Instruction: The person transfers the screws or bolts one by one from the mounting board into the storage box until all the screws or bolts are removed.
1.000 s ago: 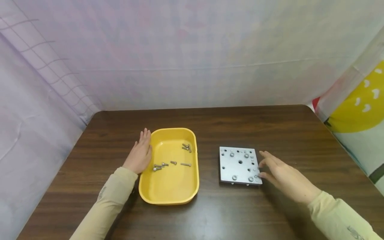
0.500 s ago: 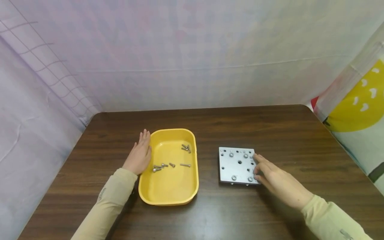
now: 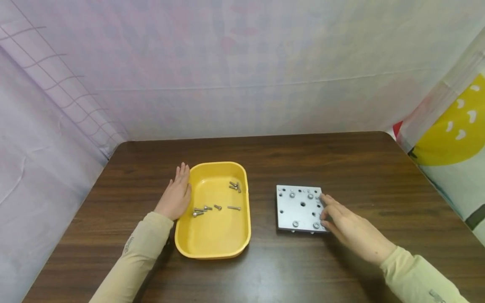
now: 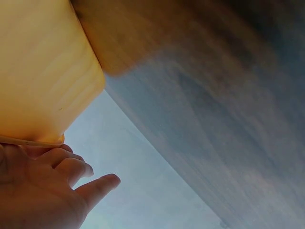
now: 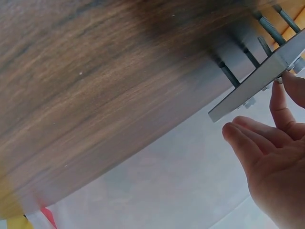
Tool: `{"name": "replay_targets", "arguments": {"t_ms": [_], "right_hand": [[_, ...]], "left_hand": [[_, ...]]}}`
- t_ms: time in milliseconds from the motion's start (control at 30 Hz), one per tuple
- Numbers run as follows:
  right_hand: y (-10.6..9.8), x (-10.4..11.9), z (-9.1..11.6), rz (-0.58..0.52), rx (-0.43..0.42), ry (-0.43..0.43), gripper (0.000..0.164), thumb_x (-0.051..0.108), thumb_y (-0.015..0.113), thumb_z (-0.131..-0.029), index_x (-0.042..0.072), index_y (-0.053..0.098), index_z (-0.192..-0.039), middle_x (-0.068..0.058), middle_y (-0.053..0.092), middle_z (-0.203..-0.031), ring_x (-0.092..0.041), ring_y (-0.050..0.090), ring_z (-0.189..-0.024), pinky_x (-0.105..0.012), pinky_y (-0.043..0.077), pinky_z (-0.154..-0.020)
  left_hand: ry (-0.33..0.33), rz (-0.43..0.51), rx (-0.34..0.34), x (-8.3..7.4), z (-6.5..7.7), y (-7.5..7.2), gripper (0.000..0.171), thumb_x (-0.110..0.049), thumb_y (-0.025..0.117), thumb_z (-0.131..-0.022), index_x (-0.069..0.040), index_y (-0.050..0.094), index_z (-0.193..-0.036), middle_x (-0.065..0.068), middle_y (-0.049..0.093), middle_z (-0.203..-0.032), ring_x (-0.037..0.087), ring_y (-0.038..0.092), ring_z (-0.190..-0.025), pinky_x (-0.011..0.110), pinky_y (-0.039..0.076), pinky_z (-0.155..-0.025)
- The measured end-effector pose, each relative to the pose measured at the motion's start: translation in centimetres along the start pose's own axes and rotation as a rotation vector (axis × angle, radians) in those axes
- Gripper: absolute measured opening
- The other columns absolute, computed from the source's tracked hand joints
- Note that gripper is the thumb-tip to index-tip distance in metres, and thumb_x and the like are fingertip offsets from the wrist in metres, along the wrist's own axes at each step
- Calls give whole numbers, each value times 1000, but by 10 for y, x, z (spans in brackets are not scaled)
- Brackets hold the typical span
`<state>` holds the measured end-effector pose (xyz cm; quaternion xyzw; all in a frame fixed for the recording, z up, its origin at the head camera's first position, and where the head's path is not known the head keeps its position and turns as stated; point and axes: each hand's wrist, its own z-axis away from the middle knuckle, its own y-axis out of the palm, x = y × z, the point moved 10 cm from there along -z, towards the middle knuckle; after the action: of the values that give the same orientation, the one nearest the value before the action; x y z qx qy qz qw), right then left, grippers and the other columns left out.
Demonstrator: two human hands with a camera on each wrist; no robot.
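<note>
My left hand (image 3: 175,197) lies with straight fingers along the left rim of a yellow plastic tray (image 3: 212,239). In the left wrist view its fingers (image 4: 97,191) extend past the tray's edge. Several metal screws (image 3: 199,211) are scattered inside the tray. To the right, a silver metal plate (image 3: 291,212) with holes and bolt heads sits raised on bolt shanks (image 5: 229,75). My right hand (image 3: 354,230) is at the plate's right edge. Thumb and index finger pinch a small screw (image 5: 279,80) at the plate's top face; the other fingers are extended.
A dark wood-grain table (image 3: 261,269) carries the tray and plate, which stand apart. A pale patterned cloth (image 3: 265,75) hangs behind the table's far edge. A yellow printed shape (image 3: 451,139) shows on the cloth at the right.
My right hand has moved left from beside the plate onto its right edge, then stayed there. A screw in the tray's middle has shifted slightly. My left hand keeps its place.
</note>
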<state>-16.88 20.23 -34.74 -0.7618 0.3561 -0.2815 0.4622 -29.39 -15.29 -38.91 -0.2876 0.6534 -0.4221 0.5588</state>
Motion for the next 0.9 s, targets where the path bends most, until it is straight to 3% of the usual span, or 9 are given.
{"name": "replay_targets", "arguments": {"t_ms": [367, 567, 900], "right_hand": [[2, -4, 1, -59, 35, 23, 28, 0, 78, -77, 13, 58, -92, -31, 56, -134, -48, 57, -120, -51, 53, -90], [1, -4, -1, -87, 45, -10, 30, -2, 78, -77, 15, 59, -92, -31, 56, -134, -48, 57, -120, -50, 52, -92], [1, -3, -1, -36, 61, -33, 26, 3, 76, -79, 13, 58, -94, -30, 56, -135, -47, 56, -121, -49, 53, -91]], "left_hand": [[6, 4, -7, -1, -1, -1, 57, -15, 30, -107, 4, 9, -156, 20, 0, -165, 35, 3, -153, 59, 11, -122], [-1, 14, -1, 0, -1, 0, 57, -16, 30, -107, 4, 9, -156, 19, -1, -165, 35, 2, -153, 59, 11, -122], [-1, 17, 2, 1, 0, 0, 57, -17, 30, -107, 3, 9, -156, 19, 0, -165, 35, 2, -153, 59, 11, -122]]}}
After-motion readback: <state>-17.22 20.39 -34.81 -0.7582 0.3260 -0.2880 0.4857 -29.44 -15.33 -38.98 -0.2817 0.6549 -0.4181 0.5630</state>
